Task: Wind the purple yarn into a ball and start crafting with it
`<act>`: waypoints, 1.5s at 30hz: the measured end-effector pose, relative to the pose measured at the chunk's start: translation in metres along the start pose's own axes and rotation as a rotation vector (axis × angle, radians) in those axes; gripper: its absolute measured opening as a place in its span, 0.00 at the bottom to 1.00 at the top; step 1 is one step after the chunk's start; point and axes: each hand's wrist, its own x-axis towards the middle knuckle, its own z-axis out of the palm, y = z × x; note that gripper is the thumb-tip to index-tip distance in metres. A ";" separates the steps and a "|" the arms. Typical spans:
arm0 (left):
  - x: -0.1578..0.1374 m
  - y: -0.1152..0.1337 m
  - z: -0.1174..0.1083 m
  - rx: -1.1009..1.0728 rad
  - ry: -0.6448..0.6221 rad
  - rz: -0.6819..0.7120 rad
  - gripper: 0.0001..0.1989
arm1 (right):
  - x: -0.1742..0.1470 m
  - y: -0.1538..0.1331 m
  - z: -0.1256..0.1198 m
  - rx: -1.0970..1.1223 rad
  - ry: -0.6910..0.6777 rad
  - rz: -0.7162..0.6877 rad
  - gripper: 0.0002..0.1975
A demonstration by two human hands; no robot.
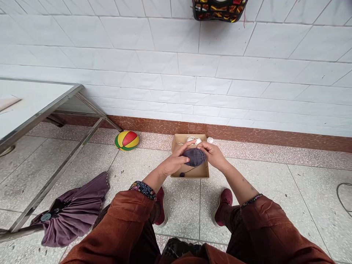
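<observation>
A dark purple-grey ball of yarn (195, 157) is held up over an open cardboard box (204, 172) on the floor. My left hand (174, 161) grips the ball from its left side, thumb across the front and fingers behind. At the ball's upper right edge, the fingers of my right hand (213, 153) are pinched together on the yarn; the exact strand is too small to make out. Inside the box, white yarn balls (190, 139) with loose thread lie at the far side. A small dark ball (182, 175) with a thin dark strand sits near the front left corner.
Another white ball (210, 140) lies just outside the box. To the left are a multicoloured ball (127, 140), a purple cloth (79, 209) and a metal-framed table (55, 90). A tiled wall (176, 66) rises behind. A patterned bag (220, 13) shows at the top.
</observation>
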 end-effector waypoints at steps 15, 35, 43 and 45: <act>0.006 -0.001 -0.014 -0.169 0.388 -0.002 0.27 | -0.006 -0.001 0.015 -0.168 -0.137 -0.078 0.12; -0.003 0.007 0.002 0.200 -0.062 0.016 0.38 | 0.001 0.005 -0.006 0.011 0.177 0.111 0.13; 0.003 -0.003 -0.011 -0.171 0.232 0.027 0.28 | -0.006 0.007 0.013 -0.181 -0.031 -0.056 0.11; 0.005 -0.005 -0.014 -0.168 0.300 0.016 0.28 | -0.009 0.001 0.016 -0.165 -0.119 -0.115 0.11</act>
